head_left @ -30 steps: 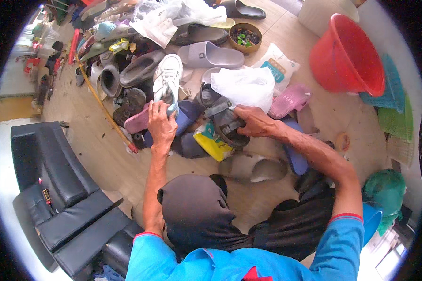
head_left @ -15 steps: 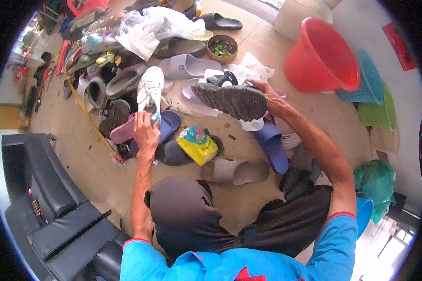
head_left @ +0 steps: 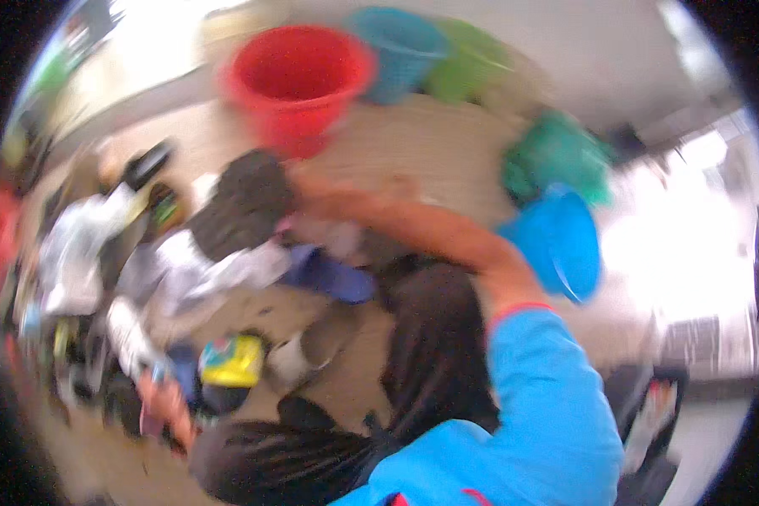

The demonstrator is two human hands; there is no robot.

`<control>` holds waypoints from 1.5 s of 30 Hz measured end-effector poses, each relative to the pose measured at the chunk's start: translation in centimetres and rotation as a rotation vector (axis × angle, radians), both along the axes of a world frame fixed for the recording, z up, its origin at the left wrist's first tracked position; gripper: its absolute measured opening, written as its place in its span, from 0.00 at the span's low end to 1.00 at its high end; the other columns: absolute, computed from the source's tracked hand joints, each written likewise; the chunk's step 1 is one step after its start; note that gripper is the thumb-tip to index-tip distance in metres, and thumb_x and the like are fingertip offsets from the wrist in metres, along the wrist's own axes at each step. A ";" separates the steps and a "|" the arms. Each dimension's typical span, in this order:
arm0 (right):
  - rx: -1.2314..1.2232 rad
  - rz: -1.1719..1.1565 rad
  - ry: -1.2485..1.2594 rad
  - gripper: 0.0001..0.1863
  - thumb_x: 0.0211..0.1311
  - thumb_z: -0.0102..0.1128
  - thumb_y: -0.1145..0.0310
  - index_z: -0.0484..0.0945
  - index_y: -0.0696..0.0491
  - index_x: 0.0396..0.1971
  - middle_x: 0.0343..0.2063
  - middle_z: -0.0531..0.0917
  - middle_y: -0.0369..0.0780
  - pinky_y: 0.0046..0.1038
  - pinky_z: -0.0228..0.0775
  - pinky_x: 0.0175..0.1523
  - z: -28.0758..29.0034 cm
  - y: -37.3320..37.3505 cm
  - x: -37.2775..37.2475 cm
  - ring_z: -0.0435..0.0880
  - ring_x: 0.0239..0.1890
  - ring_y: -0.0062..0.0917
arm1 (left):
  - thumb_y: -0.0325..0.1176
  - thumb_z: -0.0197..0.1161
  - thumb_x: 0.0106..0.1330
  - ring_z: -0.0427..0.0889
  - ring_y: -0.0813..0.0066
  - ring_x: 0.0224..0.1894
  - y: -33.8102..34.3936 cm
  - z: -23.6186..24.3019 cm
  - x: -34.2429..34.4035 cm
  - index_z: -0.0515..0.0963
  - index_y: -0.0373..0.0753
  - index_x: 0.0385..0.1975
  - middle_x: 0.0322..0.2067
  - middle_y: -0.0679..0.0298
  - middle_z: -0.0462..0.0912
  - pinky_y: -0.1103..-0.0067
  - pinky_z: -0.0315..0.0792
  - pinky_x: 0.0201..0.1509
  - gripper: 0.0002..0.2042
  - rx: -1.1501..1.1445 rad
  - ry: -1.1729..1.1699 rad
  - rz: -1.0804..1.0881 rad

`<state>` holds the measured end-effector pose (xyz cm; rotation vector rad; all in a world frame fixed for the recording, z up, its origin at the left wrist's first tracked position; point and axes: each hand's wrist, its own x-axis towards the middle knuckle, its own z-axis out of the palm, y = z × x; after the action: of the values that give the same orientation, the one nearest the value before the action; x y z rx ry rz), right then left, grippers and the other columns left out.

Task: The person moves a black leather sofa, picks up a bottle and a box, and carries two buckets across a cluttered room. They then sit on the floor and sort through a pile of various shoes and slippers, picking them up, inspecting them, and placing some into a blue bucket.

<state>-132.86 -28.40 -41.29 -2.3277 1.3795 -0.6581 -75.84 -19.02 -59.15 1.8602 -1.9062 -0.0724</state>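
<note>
Just below the red bucket [head_left: 299,131] in the view, the right hand [head_left: 308,185] is closed on the edge of a dark sandal [head_left: 244,202], which it holds up; blur hides the separate fingers. Toward the lower left, the left hand [head_left: 167,407] is curled at the heel end of a white shoe [head_left: 129,333], its fingers smeared too. Between the hands lie a yellow packet [head_left: 243,358], a grey slipper [head_left: 293,358] and a blue slipper [head_left: 333,278]. Farther out are white plastic [head_left: 88,240] at left, and a green bag [head_left: 557,160] and a blue bucket [head_left: 561,244] at right.
</note>
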 end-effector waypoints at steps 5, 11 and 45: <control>-0.156 0.052 -0.513 0.16 0.56 0.60 0.75 0.80 0.53 0.46 0.47 0.82 0.43 0.37 0.71 0.56 -0.3 6.0 -5.9 0.77 0.54 0.30 | 0.31 0.63 0.59 0.72 0.42 0.50 1.2 5.3 -2.2 0.70 0.30 0.48 0.48 0.42 0.71 0.62 0.67 0.56 0.19 0.112 -0.178 -0.010; -0.134 -0.670 -0.295 0.21 0.64 0.54 0.68 0.71 0.53 0.57 0.57 0.74 0.43 0.37 0.64 0.62 2.4 17.9 -18.5 0.72 0.59 0.33 | 0.30 0.67 0.55 0.72 0.48 0.51 -0.1 7.4 2.8 0.73 0.33 0.46 0.47 0.48 0.73 0.63 0.68 0.55 0.19 0.060 -0.244 0.045; 0.180 0.172 0.458 0.50 0.43 0.71 0.43 0.66 0.63 0.60 0.55 0.71 0.58 0.40 0.64 0.63 -1.5 0.8 5.8 0.70 0.59 0.48 | 0.26 0.66 0.50 0.70 0.40 0.51 2.5 7.1 -13.6 0.72 0.33 0.46 0.50 0.42 0.68 0.58 0.69 0.53 0.21 0.326 -0.132 -0.092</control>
<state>-127.07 -27.56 -42.82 -2.5030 1.3246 0.0567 -89.48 -16.50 -52.07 2.0249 -2.1774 -0.3148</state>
